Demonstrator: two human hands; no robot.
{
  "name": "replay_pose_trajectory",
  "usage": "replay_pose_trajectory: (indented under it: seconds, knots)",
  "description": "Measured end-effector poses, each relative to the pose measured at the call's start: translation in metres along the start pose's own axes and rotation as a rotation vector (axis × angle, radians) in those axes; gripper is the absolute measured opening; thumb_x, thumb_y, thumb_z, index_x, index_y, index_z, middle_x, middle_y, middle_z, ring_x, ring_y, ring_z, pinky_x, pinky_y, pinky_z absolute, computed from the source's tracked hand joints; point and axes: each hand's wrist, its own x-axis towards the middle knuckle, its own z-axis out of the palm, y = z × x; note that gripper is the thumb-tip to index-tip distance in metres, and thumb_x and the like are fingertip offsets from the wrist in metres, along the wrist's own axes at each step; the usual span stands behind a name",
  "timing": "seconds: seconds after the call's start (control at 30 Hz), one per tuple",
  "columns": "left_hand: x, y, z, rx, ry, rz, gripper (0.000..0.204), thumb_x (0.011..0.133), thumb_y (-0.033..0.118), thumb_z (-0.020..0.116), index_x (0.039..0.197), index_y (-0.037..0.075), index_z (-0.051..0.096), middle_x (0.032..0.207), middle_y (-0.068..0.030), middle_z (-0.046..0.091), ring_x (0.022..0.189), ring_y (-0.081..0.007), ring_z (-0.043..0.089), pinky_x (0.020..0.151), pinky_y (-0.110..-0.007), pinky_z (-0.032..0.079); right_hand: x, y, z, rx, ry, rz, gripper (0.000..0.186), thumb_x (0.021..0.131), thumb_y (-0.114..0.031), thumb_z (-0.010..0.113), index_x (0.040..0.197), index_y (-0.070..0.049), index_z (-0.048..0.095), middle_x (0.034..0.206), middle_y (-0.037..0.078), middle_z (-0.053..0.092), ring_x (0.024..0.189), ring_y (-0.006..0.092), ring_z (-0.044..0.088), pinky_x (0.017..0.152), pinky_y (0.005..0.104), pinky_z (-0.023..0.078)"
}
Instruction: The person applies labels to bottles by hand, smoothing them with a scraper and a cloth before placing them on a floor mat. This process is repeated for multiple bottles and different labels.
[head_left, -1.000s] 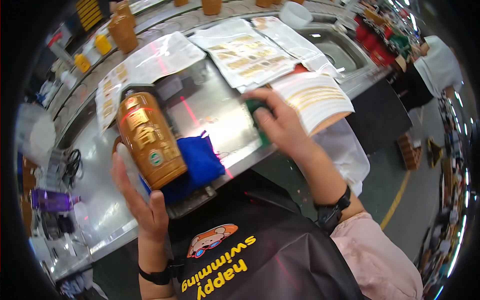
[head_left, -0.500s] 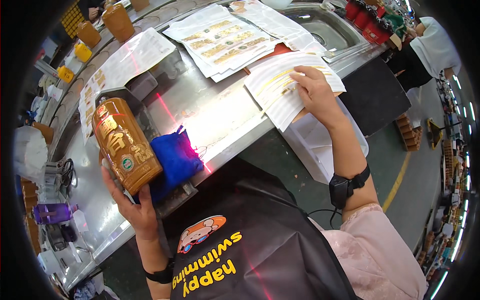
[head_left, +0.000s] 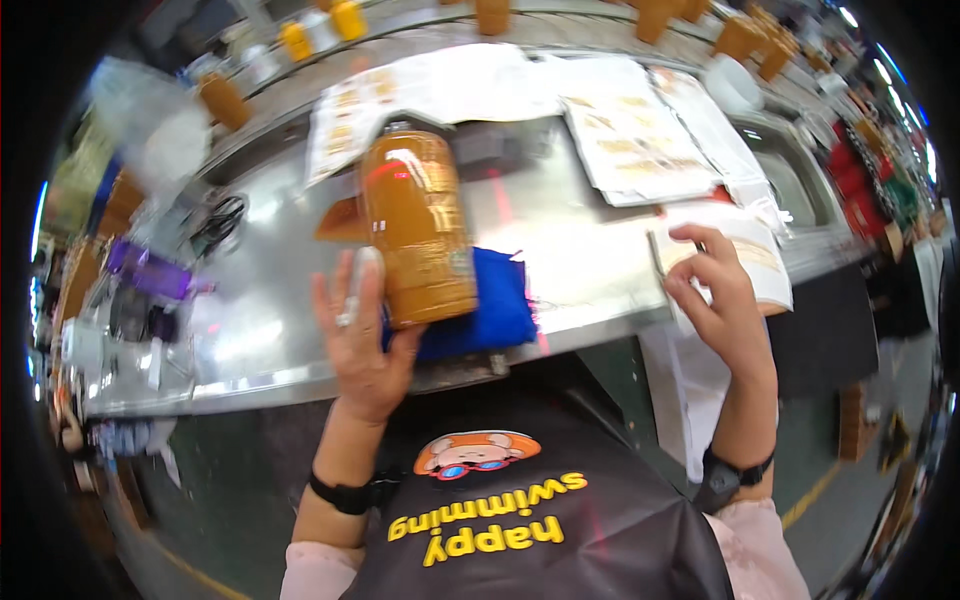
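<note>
Bottle (head_left: pixel 418 230), big, brown and shiny, lies just right of the fingers of our left hand (head_left: pixel 365 340). Its neck points away from us. Those left fingers are straight and spread, not curled round it, and our thumb seems to touch its bottom end. A bit of white shows on one finger. Under the bottle, right of that thumb, is a blue cloth (head_left: pixel 503 300). Just past our left fingertips is a brown bit (head_left: pixel 342 220).

Our right hand (head_left: pixel 725 295) is bent, with thumb and first finger near each other, by a striped sheet (head_left: pixel 765 262). It is blurry, so we cannot tell if they pinch something. Past our right fingers lie more papers (head_left: pixel 640 145), and farther right is a sink (head_left: pixel 795 180).
</note>
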Motion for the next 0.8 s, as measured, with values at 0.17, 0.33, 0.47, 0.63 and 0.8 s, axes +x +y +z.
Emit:
replay_pose_trajectory:
  seconds: [0.17,0.33,0.47,0.63,0.8]
  knots:
    - [-0.007,0.006,-0.024,-0.217,-0.036,-0.143,0.068,0.092,0.044,0.06,0.139,-0.001,0.044,0.141,-0.0195,0.048,0.136,-0.0405,0.035,0.114,-0.052,0.019,0.037,-0.077,0.021,0.259,-0.206,-0.285,0.009,0.077,-0.001,0.07,0.08,-0.003,0.062,0.118,0.016,0.057,0.113,0.0345,0.051,0.096,0.0404,0.04]
    - [0.033,0.031,-0.05,-0.527,-0.146,-0.159,0.038,0.092,0.036,0.061,0.121,0.011,0.058,0.138,-0.0235,0.048,0.14,-0.0415,0.024,0.113,-0.048,0.019,0.063,-0.131,0.051,0.369,-0.253,-0.411,0.011,0.077,-0.004,0.071,0.081,-0.004,0.06,0.112,0.016,0.055,0.104,0.0352,0.052,0.09,0.0421,0.042]
    - [0.021,0.022,-0.044,-0.498,-0.106,-0.207,0.012,0.09,0.02,0.065,0.088,0.008,0.064,0.123,-0.0195,0.059,0.135,-0.0412,0.03,0.109,-0.047,0.025,0.063,-0.133,0.067,0.312,-0.294,-0.366,0.009,0.08,-0.006,0.07,0.082,-0.003,0.061,0.111,0.016,0.054,0.105,0.0343,0.052,0.089,0.0406,0.043]
    - [0.003,0.012,-0.031,-0.506,-0.068,-0.307,0.017,0.09,0.022,0.064,0.087,0.006,0.062,0.119,-0.0185,0.061,0.129,-0.0398,0.036,0.106,-0.046,0.029,0.054,-0.118,0.085,0.345,-0.289,-0.293,0.01,0.085,-0.009,0.068,0.084,-0.002,0.062,0.111,0.017,0.054,0.104,0.0338,0.052,0.09,0.0396,0.043]
    - [-0.004,0.005,-0.022,-0.523,-0.071,-0.42,0.017,0.091,0.022,0.064,0.09,0.005,0.062,0.128,-0.0209,0.057,0.126,-0.0389,0.038,0.106,-0.046,0.029,0.052,-0.112,0.087,0.322,-0.279,-0.235,0.009,0.085,-0.008,0.067,0.085,0.0,0.062,0.109,0.019,0.053,0.104,0.032,0.053,0.087,0.0385,0.044]
